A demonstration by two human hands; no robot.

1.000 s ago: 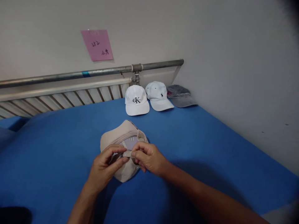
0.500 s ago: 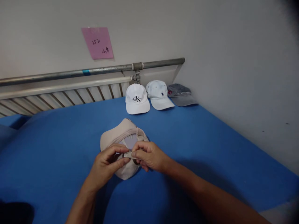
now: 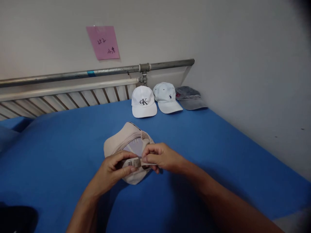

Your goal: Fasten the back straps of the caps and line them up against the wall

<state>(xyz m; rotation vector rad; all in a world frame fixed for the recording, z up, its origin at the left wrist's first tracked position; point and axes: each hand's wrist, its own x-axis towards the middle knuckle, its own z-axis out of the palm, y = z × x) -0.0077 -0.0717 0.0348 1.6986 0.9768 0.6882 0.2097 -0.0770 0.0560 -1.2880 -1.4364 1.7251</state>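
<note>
A beige baseball cap (image 3: 117,139) lies upside down on the blue surface, brim toward the upper left and its inside showing. My left hand (image 3: 113,170) pinches the cap's back strap (image 3: 125,163) beside a metal buckle (image 3: 137,162). On the other side of the buckle, my right hand (image 3: 161,157) grips the strap's loose end (image 3: 148,163) between thumb and forefinger. The lower fingers of my right hand are partly hidden behind the strap and cap.
Along the back stand a white cap (image 3: 144,105), a pale blue cap (image 3: 167,97) and a grey cap (image 3: 191,98). Behind them run a radiator (image 3: 73,97) and a metal pipe (image 3: 116,70). A pink note (image 3: 104,43) hangs on the wall. Something dark (image 3: 18,220) shows at lower left.
My right hand has moved slightly right with the strap end, away from my left hand. The buckle now shows between the hands. The view has shifted a little.
</note>
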